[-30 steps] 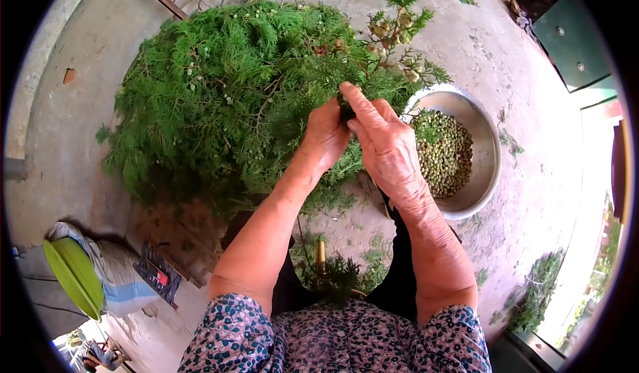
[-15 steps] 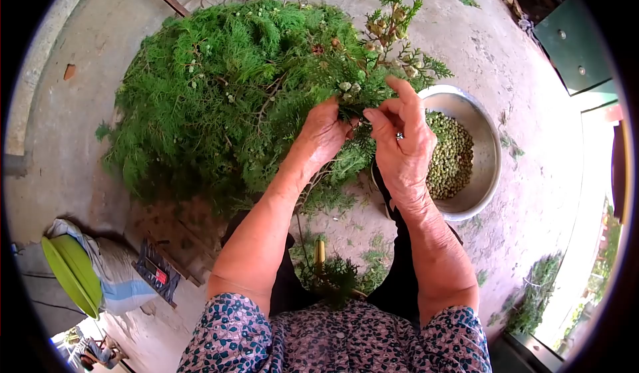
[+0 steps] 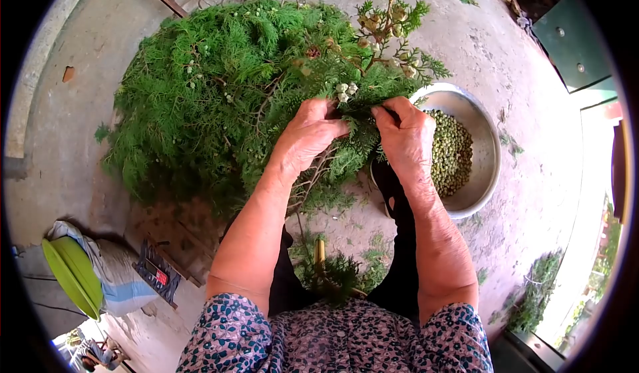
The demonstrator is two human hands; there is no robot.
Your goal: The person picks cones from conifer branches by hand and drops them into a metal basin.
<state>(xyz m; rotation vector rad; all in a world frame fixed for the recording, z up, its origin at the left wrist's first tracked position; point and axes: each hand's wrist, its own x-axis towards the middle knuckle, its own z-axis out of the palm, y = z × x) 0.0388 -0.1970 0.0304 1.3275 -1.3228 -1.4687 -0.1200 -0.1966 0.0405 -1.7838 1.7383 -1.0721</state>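
Look, both hands are at a leafy branch (image 3: pixel 363 123).
Nearest, the left hand (image 3: pixel 307 136) grips it with curled fingers, the right hand (image 3: pixel 407 143) pinches its foliage; pale cones (image 3: pixel 346 92) sit just beyond, a green pile (image 3: pixel 206 106) left, a metal bowl (image 3: pixel 488 173) right.

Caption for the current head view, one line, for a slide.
Left hand and right hand on a green branch, beside a metal basin of small green cones.

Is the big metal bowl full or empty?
Neither: partly full. Small green cones cover the side of the metal bowl nearest the right hand, while bare metal shows on the far side.
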